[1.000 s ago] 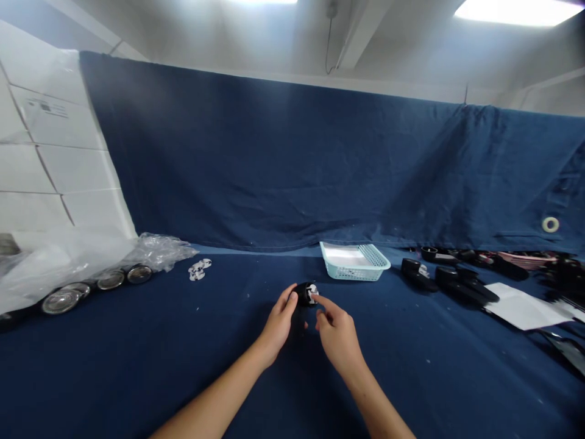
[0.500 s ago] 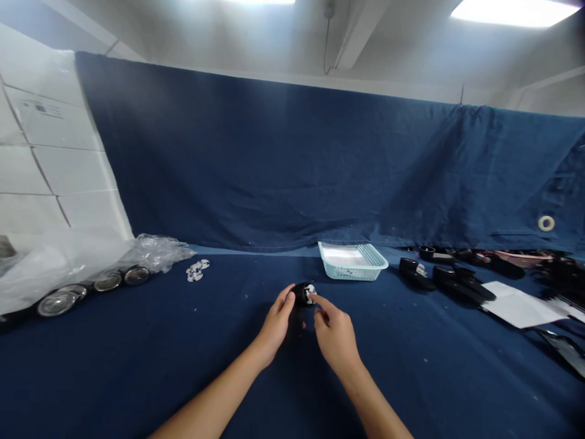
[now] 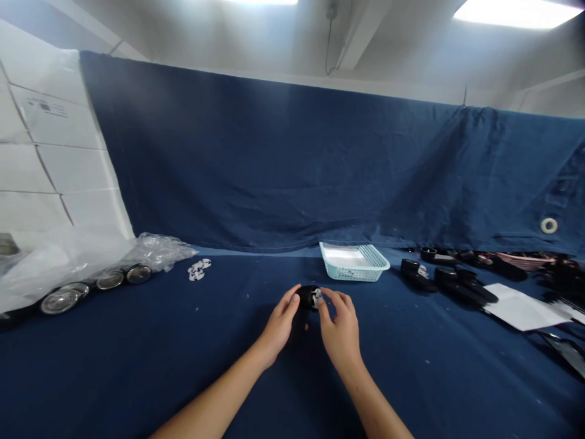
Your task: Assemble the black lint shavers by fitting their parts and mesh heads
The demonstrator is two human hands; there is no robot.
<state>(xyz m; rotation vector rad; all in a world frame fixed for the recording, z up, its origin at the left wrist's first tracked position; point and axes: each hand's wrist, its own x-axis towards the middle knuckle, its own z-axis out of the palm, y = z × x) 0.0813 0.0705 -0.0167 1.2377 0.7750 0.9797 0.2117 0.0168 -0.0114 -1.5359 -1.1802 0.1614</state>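
Observation:
In the middle of the head view, my left hand [image 3: 280, 326] is closed around a black plastic housing [image 3: 305, 297] with a round, open head that faces right. A small white piece [image 3: 316, 297] with dark gaps sits in that opening. The thumb and index finger of my right hand [image 3: 340, 326] pinch this piece at its right edge. The housing's lower part is dark against the cloth and hard to make out. Several similar white pieces [image 3: 199, 269] lie in a small pile to the left.
Beyond my hands stands a light blue basket [image 3: 351, 274] with white content. Black housings [image 3: 417, 276] and a white sheet [image 3: 525, 306] lie at right. At left are round clear lenses [image 3: 59, 301], plastic wrap [image 3: 159, 251] and white boxes [image 3: 77, 164]. A blue curtain [image 3: 283, 164] hangs behind.
My right hand has gone from pressing the white piece with an extended index finger to pinching it with thumb and finger. My left hand keeps hold of the housing.

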